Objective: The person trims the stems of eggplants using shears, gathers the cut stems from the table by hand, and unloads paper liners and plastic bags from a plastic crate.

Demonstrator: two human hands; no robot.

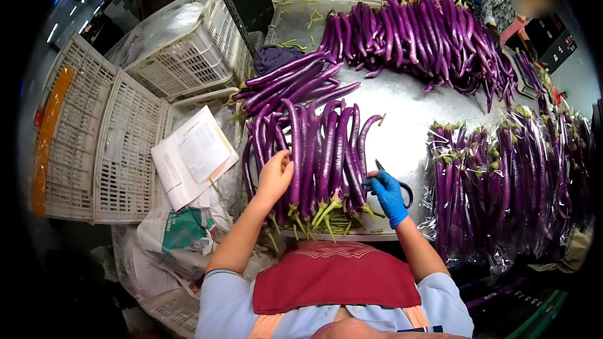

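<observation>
Beside crates (133, 144), at the metal table (402, 110), left fingers (286, 159) and right fingers (380, 183) curl by eggplants (326, 157), grip unclear.

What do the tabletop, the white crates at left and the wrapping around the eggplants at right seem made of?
Tabletop: bare metal, probably steel, from its grey sheen. Crates: rigid plastic, likely, dull, with moulded lattice walls. Wrapping: thin, clear, glossy plastic film, by its crinkles and bright glints.

Left hand (275, 177) was on loose eggplants (326, 157), blue-gloved right hand (385, 196) was by scissors (407, 193), bagged eggplants (502, 188) lay to the right, crates (132, 144) and papers (196, 154) stood left.
</observation>
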